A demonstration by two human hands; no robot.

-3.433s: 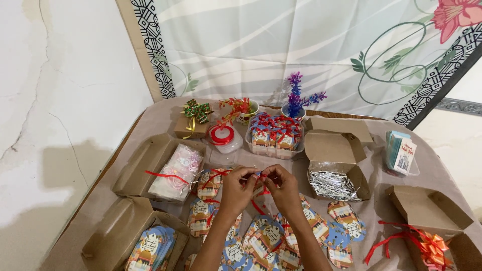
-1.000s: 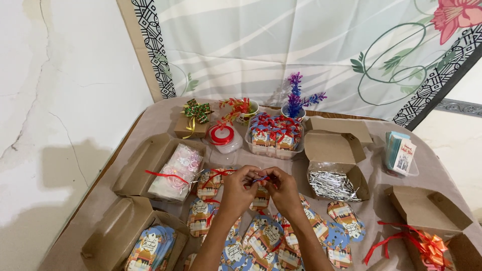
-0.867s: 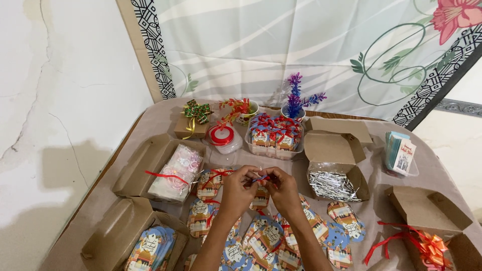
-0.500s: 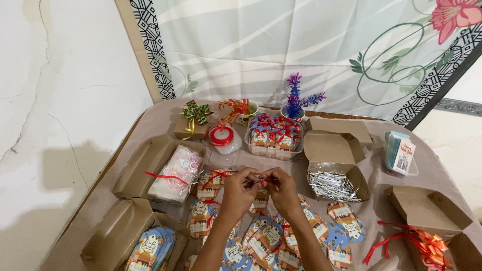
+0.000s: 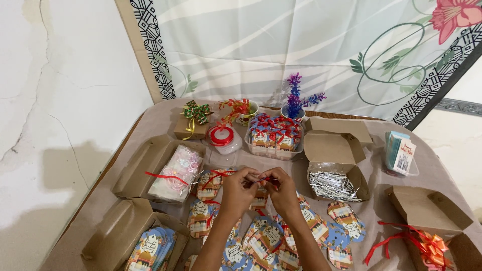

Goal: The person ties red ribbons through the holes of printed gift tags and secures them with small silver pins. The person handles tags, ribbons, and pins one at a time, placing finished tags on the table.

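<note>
Above the printed tags (image 5: 261, 236) strewn on the table (image 5: 160, 115), the left hand (image 5: 240, 186) and right hand (image 5: 282, 189) meet, fingers pinching a thin red ribbon (image 5: 265, 179) between them. It looks light, limp and slippery, best gripped near its ends

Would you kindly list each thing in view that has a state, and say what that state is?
Left hand: pinching a red ribbon.
Right hand: pinching the same ribbon.
Box of silver strips: lid open.
Box with a clear packet: open.
Box of printed tags: open.
Box with an orange bow: open.
Small bow-topped box: closed.
</note>
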